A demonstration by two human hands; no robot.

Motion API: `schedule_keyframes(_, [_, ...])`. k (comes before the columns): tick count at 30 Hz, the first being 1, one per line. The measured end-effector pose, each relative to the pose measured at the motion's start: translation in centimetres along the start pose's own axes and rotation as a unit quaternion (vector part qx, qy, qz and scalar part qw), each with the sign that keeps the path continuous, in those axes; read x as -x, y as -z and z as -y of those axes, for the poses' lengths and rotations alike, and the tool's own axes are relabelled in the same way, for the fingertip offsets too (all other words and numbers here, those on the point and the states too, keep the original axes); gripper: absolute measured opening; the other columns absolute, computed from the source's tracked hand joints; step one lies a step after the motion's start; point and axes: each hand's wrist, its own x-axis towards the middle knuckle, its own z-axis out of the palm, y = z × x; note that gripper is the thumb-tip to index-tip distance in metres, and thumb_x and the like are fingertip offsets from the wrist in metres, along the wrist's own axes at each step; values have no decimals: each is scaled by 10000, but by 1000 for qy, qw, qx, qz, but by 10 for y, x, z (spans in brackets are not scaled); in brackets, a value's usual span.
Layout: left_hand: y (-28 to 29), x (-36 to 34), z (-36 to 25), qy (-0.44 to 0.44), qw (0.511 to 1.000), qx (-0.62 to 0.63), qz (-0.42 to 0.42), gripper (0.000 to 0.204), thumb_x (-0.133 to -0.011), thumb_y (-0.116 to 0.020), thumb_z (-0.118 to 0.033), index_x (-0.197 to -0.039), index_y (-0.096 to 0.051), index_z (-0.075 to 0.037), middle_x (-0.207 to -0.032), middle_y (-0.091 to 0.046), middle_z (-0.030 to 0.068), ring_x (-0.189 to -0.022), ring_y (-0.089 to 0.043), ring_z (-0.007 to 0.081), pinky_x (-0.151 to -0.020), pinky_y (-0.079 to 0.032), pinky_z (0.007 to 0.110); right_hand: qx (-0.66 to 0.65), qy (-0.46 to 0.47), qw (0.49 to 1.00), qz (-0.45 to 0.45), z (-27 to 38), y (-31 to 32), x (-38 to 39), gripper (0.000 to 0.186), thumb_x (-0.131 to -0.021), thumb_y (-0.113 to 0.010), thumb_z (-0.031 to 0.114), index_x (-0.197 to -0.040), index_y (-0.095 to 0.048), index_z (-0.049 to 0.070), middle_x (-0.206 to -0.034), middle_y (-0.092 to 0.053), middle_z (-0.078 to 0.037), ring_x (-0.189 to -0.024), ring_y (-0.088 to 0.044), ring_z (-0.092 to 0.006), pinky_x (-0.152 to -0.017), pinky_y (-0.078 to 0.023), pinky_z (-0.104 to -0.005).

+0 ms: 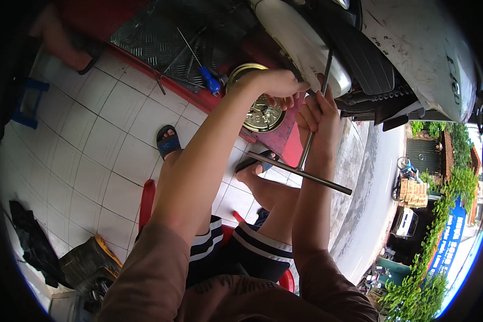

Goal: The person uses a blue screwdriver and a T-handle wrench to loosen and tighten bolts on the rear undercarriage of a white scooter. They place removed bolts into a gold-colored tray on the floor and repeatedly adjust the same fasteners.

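My right hand (319, 115) is wrapped round the long shaft of a metal T-handle wrench (330, 181), whose crossbar lies over my right forearm and whose shaft rises toward the underside of a white scooter (437, 64). My left hand (284, 88), fingers curled, is close beside my right fingers near the shaft; what its fingertips pinch is too small to make out. Below it a gold-coloured round tin (260, 115) holds small metal parts, partly hidden by my hand. A white exhaust guard (327, 70) is just beyond my hands.
A red platform (166, 83) with treadplate carries a blue-handled screwdriver (209, 79) and other tools. Around me are a tiled floor (80, 161), a blue stool (29, 104) and another person's foot (72, 56). A road (365, 193) with parked vehicles beyond runs along the right.
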Motion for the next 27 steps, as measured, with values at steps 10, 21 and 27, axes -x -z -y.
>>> schedule_keyframes(10, [-73,187,53,33,944,326,-37,262,-982,-575,-212,-1179,-573,-39,-907,-607,38,-751,-531,90,-631,-432,201,-275,8,957,87,-11,6,-1,371,-1039,-346,142,-1397,-440,122,-593,-257,54,-442,-222,-36,-421,-207,-201])
schedule_keyframes(21, [-116,175,5,-130,844,224,-469,265,-1010,-516,-203,-1022,-646,28,-791,-643,59,-658,-562,103,-593,-451,224,-121,-93,948,278,-25,23,8,324,-987,-530,238,-1249,-420,83,-914,-558,-55,-813,-550,-151,-698,-434,-275])
schedule_keyframes(27, [-149,162,-27,-144,814,19,-562,197,-971,-569,-110,-1013,-665,57,-759,-651,70,-606,-607,107,-513,-463,220,50,-14,950,307,-52,21,36,214,-946,-616,189,-1090,-534,55,-858,-519,19,-783,-470,-73,-671,-389,-238])
